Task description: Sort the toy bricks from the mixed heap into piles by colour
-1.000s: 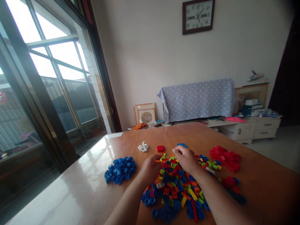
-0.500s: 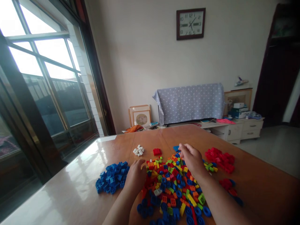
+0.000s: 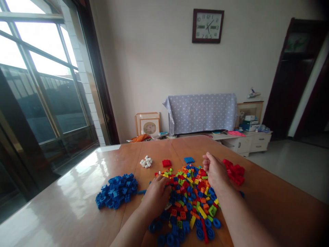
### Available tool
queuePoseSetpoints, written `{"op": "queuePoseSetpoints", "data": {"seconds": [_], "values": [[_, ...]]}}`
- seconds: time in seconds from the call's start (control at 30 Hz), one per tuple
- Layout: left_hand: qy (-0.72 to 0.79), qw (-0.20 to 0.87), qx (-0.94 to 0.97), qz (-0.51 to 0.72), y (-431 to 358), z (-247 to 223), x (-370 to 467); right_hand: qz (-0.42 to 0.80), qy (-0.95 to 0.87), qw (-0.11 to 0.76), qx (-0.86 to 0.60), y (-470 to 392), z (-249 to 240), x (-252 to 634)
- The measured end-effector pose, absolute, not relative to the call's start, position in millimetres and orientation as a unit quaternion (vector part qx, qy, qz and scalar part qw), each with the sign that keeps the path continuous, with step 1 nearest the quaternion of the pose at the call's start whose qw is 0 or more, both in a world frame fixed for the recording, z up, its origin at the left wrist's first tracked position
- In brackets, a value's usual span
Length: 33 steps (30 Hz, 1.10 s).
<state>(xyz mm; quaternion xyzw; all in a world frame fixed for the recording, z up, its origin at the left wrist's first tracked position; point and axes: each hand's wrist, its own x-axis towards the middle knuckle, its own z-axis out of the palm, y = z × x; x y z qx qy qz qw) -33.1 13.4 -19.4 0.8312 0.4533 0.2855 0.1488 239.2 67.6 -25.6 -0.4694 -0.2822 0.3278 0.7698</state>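
Observation:
A mixed pile of colourful toy building bricks (image 3: 190,195) lies on the table in front of me. My left hand (image 3: 156,192) rests over the pile's left side, fingers bent and thumb apart from them. A blue piece (image 3: 142,192) lies just left of that hand. My right hand (image 3: 215,169) is above the pile's far right edge with its fingers curled closed; whatever they hold is hidden. Close beside it are red bricks (image 3: 234,172), partly behind the wrist. Beyond the pile sit a few joined-looking blue bricks (image 3: 189,160) and a small red block group (image 3: 166,163).
A heap of blue bricks (image 3: 117,190) stands on the left of the wooden table (image 3: 82,202), with a small white brick heap (image 3: 146,162) farther back. Past the table's far edge are a cloth-covered object (image 3: 203,113), a low white cabinet (image 3: 253,142) and framed pictures (image 3: 149,127).
My right hand has drawn back from the blue bricks at the far side and moved right. My left hand has shifted right, over the pile. The view has turned slightly right.

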Motion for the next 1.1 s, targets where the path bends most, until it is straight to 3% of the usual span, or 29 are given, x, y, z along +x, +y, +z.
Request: {"op": "queuePoseSetpoints", "data": {"seconds": [0.37, 0.87, 1.1], "values": [[0.412, 0.125, 0.878, 0.211, -4.3, -18.5, -23.7, 0.313, -0.299, 0.771, -0.467, 67.7, -27.2, 235.2], [0.438, 0.026, 0.863, 0.249, 11.4, -15.6, -35.7, 0.225, -0.381, 0.751, -0.491, 47.1, 2.3, 212.7], [0.448, 0.014, 0.863, 0.233, 10.0, -14.5, -35.5, 0.164, -0.602, 0.45, -0.639, 59.5, 5.1, 221.0]]}}
